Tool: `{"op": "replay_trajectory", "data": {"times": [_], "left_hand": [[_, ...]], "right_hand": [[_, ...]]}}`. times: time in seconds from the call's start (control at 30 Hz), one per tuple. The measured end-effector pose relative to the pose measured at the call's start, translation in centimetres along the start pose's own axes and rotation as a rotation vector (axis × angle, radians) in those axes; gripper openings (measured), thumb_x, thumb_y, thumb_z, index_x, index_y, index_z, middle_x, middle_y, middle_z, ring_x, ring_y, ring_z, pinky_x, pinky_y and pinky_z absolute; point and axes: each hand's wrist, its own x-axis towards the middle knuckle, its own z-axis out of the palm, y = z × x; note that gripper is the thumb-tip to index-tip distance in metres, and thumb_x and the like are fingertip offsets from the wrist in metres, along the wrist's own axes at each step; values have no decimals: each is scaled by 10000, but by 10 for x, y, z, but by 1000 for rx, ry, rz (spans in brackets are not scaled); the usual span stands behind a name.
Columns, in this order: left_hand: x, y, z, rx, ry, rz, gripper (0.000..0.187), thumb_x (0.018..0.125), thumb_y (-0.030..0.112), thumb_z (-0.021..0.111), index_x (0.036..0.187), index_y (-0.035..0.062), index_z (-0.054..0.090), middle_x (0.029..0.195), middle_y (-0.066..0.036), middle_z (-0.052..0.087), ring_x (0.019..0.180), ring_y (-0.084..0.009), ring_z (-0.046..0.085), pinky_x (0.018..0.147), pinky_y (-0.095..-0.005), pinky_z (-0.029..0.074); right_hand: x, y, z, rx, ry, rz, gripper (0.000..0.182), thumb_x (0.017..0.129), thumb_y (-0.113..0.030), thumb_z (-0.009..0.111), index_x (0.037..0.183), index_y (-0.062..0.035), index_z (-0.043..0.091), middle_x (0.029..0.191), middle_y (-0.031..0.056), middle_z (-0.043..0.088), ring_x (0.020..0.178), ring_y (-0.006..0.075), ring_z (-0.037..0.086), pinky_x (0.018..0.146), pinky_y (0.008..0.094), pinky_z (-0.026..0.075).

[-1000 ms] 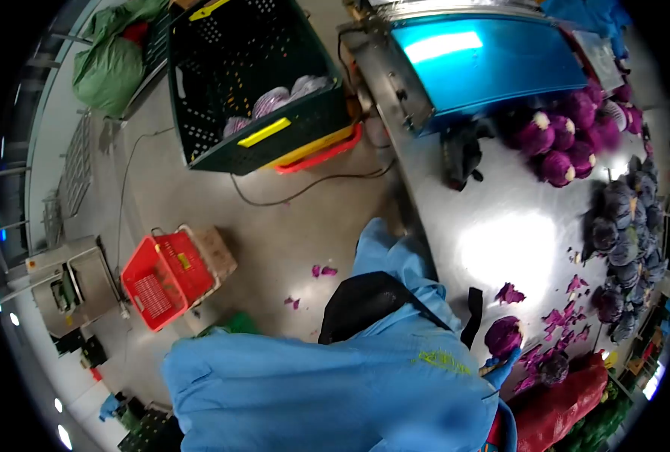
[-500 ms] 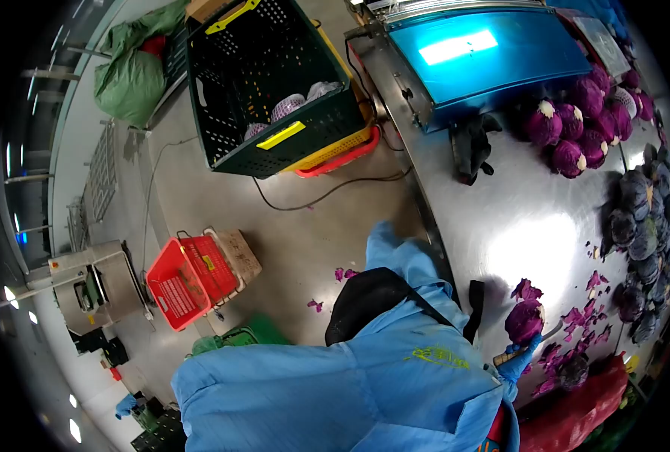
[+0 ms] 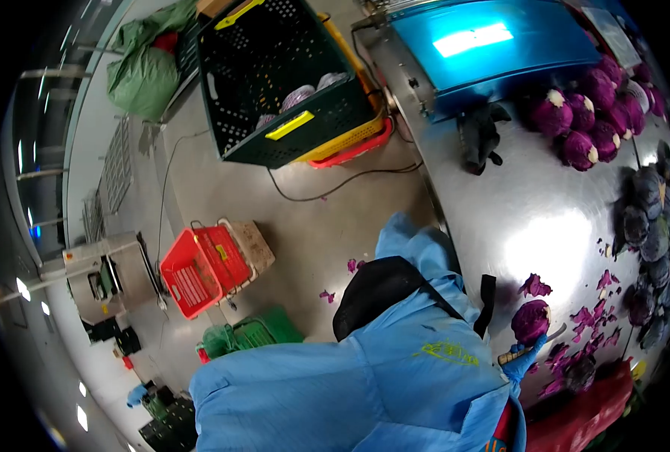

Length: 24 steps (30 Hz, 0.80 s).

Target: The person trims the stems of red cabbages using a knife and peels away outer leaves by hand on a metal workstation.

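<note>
The gloved right hand (image 3: 529,357) grips a knife (image 3: 557,333) beside a purple cabbage (image 3: 531,320), towards the bench's (image 3: 485,218) near edge.

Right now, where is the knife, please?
In the head view, the knife is at lower right, in the blue-gloved hand, beside a purple cabbage on the metal table.
</note>
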Motion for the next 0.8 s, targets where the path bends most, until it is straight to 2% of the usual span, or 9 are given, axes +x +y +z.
{"op": "replay_trajectory", "data": {"times": [0.17,0.23,0.33,0.47,0.5,0.6,0.7,0.77,0.8], "left_hand": [[0,-25,4,-150,26,48,173,848,246,601,782,106,676,829,-94,667,768,-225,622,654,-376,484],[-1,-33,4,-186,29,55,171,847,245,603,777,108,676,826,-93,667,764,-224,621,655,-376,483],[-8,-40,-2,-227,50,61,169,845,244,604,769,110,676,821,-92,666,756,-222,619,655,-375,482],[-15,-44,-15,-269,71,62,167,842,241,607,760,114,676,815,-91,665,747,-219,618,656,-373,480],[-16,-45,-18,-282,75,59,167,842,241,608,757,114,676,813,-91,665,744,-218,617,656,-373,480],[-16,-46,-24,-316,77,49,165,840,239,609,750,117,675,809,-90,665,737,-216,616,657,-372,479],[-7,-47,-29,-599,58,88,154,850,230,603,804,110,689,866,-81,669,783,-195,615,697,-358,479],[3,-44,-35,-957,15,153,184,871,213,587,922,92,716,987,-65,679,886,-158,615,775,-332,481],[6,-38,-37,-966,-7,169,189,874,216,585,930,90,714,992,-67,677,890,-160,615,781,-332,481]], "right_hand": [[18,-14,4,-147,-138,-34,486,861,-573,609,1124,-165,631,795,-39,559,634,70,479,570,228,382],[36,-24,2,-242,-140,46,456,862,-580,604,1055,-167,636,718,-48,520,578,66,463,510,229,364],[15,-35,44,-233,-63,38,427,853,-641,579,739,-232,528,507,-39,318,355,87,258,326,254,178],[10,-43,67,-333,-142,36,455,846,-667,565,714,-236,502,507,-39,313,358,87,271,332,253,194],[-26,-48,98,-337,-61,39,463,850,-670,557,697,-238,494,500,-40,301,365,87,277,341,251,204],[-30,-47,104,-357,-177,46,478,844,-669,568,669,-234,475,503,-42,316,374,87,287,352,251,216],[-16,-40,108,-275,-194,95,423,857,-643,574,808,-222,562,527,-44,335,388,85,286,365,249,216],[-4,-32,105,-270,-273,101,414,867,-619,579,922,-209,602,622,-43,408,470,80,348,424,241,263],[6,-30,100,-291,-344,80,421,872,-603,582,989,-200,612,708,-42,475,546,75,411,479,232,311]]}}
